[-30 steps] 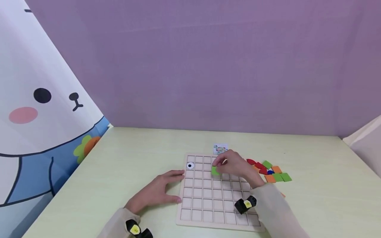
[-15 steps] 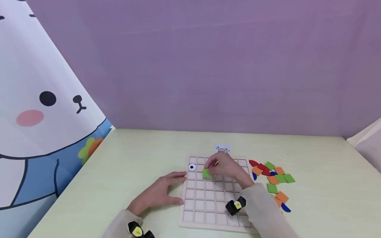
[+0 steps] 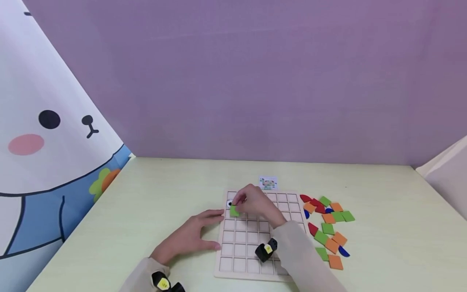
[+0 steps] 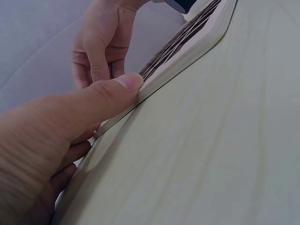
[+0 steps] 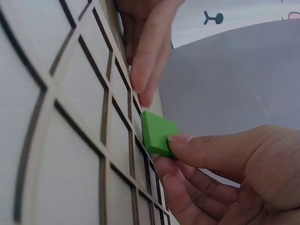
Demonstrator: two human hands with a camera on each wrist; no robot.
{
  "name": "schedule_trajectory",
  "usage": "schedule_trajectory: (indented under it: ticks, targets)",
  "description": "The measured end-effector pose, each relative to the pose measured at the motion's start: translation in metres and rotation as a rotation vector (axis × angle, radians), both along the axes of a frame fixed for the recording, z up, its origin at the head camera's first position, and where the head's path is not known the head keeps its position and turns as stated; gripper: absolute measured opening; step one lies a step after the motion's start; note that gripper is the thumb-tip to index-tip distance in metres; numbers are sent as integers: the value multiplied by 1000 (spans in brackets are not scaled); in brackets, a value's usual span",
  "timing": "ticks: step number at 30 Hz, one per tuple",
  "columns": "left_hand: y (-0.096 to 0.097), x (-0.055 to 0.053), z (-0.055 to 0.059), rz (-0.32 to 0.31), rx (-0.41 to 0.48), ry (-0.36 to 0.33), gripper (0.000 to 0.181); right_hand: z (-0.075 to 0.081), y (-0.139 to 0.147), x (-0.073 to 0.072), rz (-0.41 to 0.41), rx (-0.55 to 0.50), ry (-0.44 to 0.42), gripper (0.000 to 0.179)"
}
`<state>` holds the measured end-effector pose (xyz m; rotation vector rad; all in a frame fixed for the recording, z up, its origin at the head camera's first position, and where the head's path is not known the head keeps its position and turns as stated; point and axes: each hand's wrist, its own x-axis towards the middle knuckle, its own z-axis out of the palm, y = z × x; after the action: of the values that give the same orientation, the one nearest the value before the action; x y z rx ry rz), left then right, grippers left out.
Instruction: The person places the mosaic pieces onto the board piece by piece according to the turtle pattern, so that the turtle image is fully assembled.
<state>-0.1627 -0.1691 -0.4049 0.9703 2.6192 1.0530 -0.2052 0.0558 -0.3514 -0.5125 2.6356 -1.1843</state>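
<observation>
Between its thumb and fingers my right hand pinches a green square tile, held tilted close over the left column of the wooden grid board. Just behind that tile sits a round eye tile, white with a black dot, partly covered by the fingers. My left hand lies at the board's left edge, fingers straight and thumb apart. In the left wrist view its thumb touches the board's rim.
Right of the board lie loose tiles: green squares, orange squares, red pieces and blue half-rounds. A small picture card lies behind the board. A purple cloth backdrop rises behind the table.
My right hand has carried the green square tile leftward across the board, to just in front of the eye tile. The left hand stays at the board's left edge.
</observation>
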Motion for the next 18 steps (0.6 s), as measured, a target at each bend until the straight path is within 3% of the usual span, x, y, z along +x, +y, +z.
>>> schedule_trajectory:
  ticks: [12, 18]
  targets:
    - [-1, 2, 1, -11, -5, 21, 75, -2, -14, 2, -20, 37, -44, 11]
    - [-1, 2, 2, -2, -5, 13, 75, -5, -16, 2, -21, 76, -3, 11]
